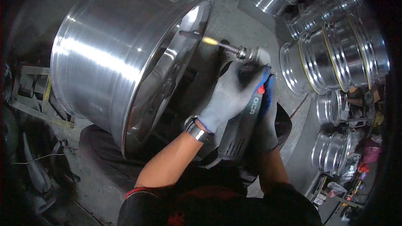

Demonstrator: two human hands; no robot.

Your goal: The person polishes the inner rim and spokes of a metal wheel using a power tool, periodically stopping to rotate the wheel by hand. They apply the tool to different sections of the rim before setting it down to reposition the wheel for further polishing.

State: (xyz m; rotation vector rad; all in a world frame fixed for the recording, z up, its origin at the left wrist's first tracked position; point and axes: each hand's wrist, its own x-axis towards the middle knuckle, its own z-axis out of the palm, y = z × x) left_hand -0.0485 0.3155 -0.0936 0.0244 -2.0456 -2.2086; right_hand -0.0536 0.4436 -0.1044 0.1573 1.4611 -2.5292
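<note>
Both my hands wear grey-white gloves with blue on them and grip a dark angle grinder (237, 136) marked DCA, with a red button on its body. My left hand (229, 92) is closed round its front end. Along the body's right side, my right hand (268, 121) is closed too, its fingers partly hidden. From the grinder's head a thin shaft (227, 47) with a yellow section points left. Its dark, blurred tip overlaps the face edge of a large silver wheel rim (104, 54), which lies tilted on its side at left. The grinder's cord shows below its vented rear end.
Several shiny rims (331, 54) are stacked along the right, with smaller rims (331, 150) lower down. A metal frame (31, 104) with yellow parts stands at far left on the grey floor (96, 184). Clutter and a pink bag (371, 152) lie at the right edge.
</note>
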